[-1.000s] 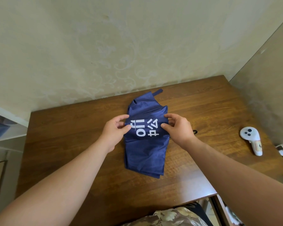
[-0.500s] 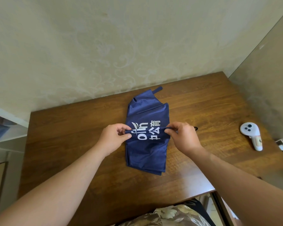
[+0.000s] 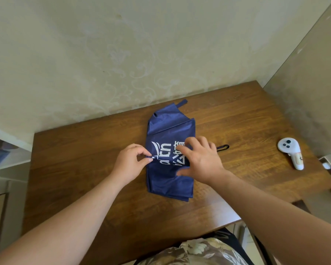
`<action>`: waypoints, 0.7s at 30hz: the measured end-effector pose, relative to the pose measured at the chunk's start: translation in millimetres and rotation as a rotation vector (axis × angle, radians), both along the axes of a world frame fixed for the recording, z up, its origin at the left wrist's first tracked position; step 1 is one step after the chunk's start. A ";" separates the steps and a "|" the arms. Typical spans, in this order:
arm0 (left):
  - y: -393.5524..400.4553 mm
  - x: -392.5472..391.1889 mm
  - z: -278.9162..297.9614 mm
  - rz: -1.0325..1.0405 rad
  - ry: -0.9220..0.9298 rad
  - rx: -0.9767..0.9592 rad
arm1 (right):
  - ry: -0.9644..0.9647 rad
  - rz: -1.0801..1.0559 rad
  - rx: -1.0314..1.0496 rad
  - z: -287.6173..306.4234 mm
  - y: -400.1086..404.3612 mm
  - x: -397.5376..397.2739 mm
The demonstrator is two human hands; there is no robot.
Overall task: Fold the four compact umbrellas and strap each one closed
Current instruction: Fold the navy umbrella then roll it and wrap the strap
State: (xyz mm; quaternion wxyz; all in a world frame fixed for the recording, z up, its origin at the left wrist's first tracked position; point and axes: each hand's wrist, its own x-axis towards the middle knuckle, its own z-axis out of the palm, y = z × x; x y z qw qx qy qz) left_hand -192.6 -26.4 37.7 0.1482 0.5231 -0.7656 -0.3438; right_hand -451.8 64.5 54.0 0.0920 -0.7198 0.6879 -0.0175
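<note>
Brown wooden table (image 3: 84, 169), white handheld controller (image 3: 290, 153) near its right edge, patterned wall (image 3: 122, 54)

Brown wooden table (image 3: 84, 169) against the wall. On it: a flattened navy umbrella (image 3: 168, 180) mid-table, a white controller (image 3: 290, 152) well right.

A dark wooden bench (image 3: 69, 169) stood in a corner against a pale wall (image 3: 122, 54) with faint floral wallpaper; a white shelf (image 3: 10, 150) stood left.
</note>
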 end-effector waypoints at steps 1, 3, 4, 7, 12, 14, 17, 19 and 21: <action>1.2 1.0 -0.9 -0.005 0.000 -0.003 | 0.031 0.010 0.014 -2.8 -1.2 6.3; 3.6 3.6 -2.0 -0.028 -0.019 -0.028 | 0.084 0.037 -0.072 -13.6 -1.8 12.3; 4.9 5.5 -2.6 -0.051 -0.041 -0.052 | 0.099 0.049 -0.129 -19.1 -0.4 11.7; 11.3 12.0 -5.7 -0.175 -0.150 -0.185 | 0.118 0.068 -0.190 -32.1 10.1 4.7; 33.6 6.6 -15.9 -0.428 -0.362 -0.386 | 0.067 0.090 -0.243 -39.9 35.5 6.1; 39.7 0.5 -23.8 -0.503 -0.375 -0.448 | 0.066 0.089 -0.219 -42.4 42.3 8.9; 42.6 -4.0 -35.5 -0.564 -0.405 -0.444 | 0.078 0.090 -0.144 -49.1 51.0 9.1; 44.3 -3.6 -41.8 -0.595 -0.420 -0.385 | 0.095 0.097 -0.092 -54.1 55.5 9.3; 46.7 -2.8 -45.9 -0.622 -0.428 -0.334 | 0.115 0.109 -0.027 -57.5 58.6 12.6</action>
